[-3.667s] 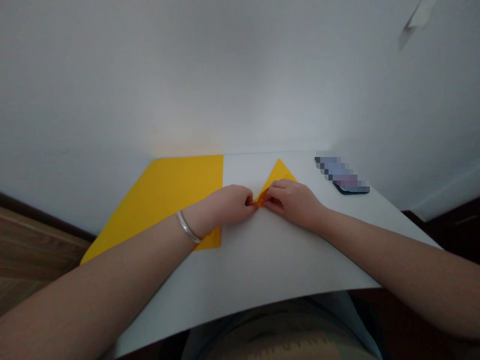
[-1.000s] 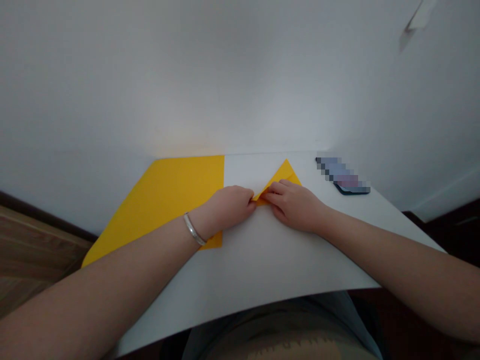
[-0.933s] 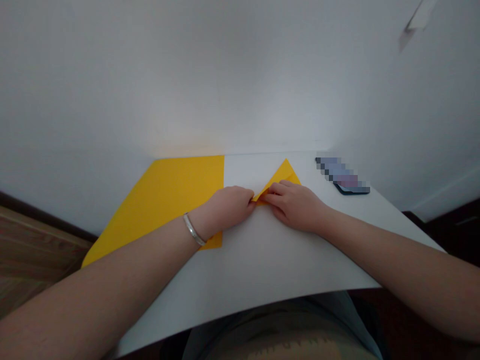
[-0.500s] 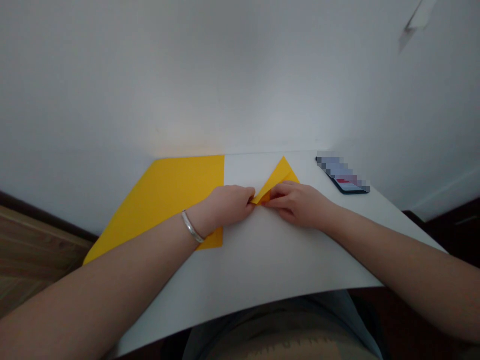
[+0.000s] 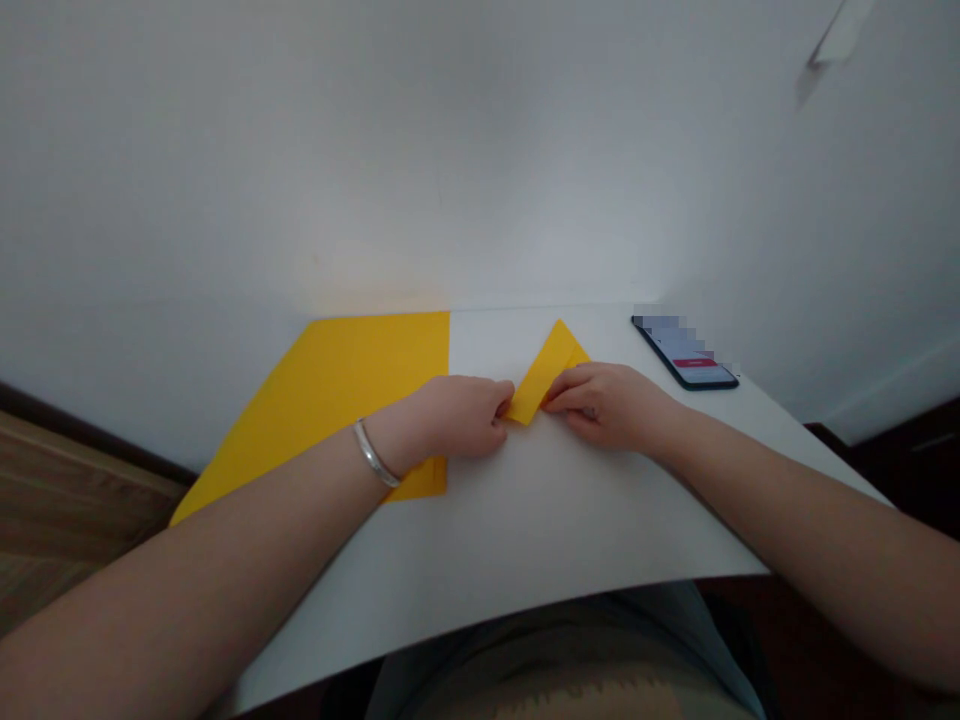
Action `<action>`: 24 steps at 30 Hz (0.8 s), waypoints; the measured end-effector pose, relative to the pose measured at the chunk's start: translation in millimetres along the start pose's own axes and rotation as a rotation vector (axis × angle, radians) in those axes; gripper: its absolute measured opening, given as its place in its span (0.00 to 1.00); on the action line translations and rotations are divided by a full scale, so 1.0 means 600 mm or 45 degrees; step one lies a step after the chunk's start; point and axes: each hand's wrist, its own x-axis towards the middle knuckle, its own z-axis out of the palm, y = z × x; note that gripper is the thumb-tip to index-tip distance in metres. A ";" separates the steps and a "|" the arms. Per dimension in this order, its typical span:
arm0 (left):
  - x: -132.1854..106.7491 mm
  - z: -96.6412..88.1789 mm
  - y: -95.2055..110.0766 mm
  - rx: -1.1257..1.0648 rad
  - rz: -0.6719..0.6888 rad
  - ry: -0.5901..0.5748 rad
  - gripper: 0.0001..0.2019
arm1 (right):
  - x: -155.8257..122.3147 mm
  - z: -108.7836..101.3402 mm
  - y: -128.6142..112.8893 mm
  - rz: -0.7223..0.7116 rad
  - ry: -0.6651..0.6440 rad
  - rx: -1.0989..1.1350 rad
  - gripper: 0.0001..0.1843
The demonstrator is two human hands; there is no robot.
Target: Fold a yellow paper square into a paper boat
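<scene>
A small folded piece of yellow paper (image 5: 541, 372) is held between my two hands, just above or on the white table. My left hand (image 5: 469, 413) pinches its left lower corner, the fingertips curled and partly hidden. On the other side, my right hand (image 5: 604, 402) grips the right edge between thumb and fingers. A crease or layered flap shows near the paper's upper right. Beneath my left forearm lies a large yellow sheet (image 5: 352, 370), which covers the left part of the table.
The white table (image 5: 525, 540) meets a pale wall (image 5: 480, 150) at its far edge. A phone (image 5: 694, 362) with its screen lit lies at the right back. Wooden furniture (image 5: 67, 500) stands low on the left. My lap is at the near edge.
The folded yellow paper has turned and lies flatter, its lower end now wider between my hands. My left hand has shifted slightly down, and my right fingers have drawn a little to the right.
</scene>
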 end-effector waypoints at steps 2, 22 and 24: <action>-0.001 -0.001 0.001 -0.003 0.023 -0.005 0.11 | 0.000 -0.001 0.001 -0.007 0.009 0.047 0.16; 0.018 0.053 -0.013 -0.061 0.207 0.122 0.27 | -0.004 -0.001 0.020 0.583 0.192 -0.231 0.14; 0.014 0.048 -0.012 -0.066 0.210 0.101 0.28 | -0.008 0.001 0.025 0.714 0.227 -0.337 0.16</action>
